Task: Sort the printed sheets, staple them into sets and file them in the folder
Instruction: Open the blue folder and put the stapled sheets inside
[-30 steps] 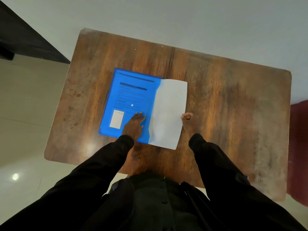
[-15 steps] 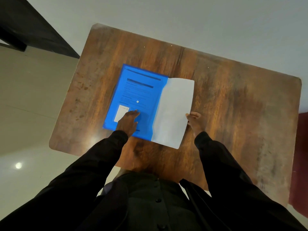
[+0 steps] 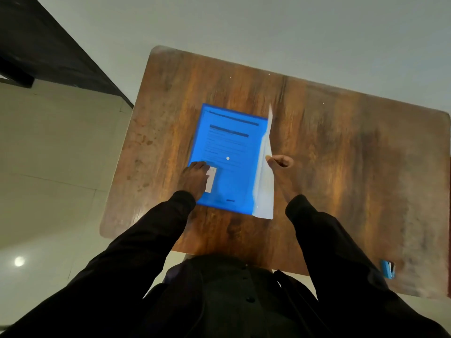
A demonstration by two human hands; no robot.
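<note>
A blue translucent folder point(image 3: 229, 152) lies on the wooden table point(image 3: 329, 154), with printed sheets showing through its cover. My left hand point(image 3: 195, 178) rests with straight fingers on the folder's near left part, beside a small white label point(image 3: 211, 180). The folder's pale flap point(image 3: 267, 167) stands raised nearly on edge along the right side. My right hand point(image 3: 279, 162) pinches this flap at its middle edge. A small blue stapler point(image 3: 388, 269) lies near the table's front right edge.
A dark piece of furniture point(image 3: 48, 52) stands at the upper left beyond the table. Pale tiled floor point(image 3: 48, 167) lies to the left. A dark red object shows at the far right edge.
My right hand has lifted the pale flap from lying flat on the table to nearly upright, swinging it toward the folder. My left hand slid left onto the label.
</note>
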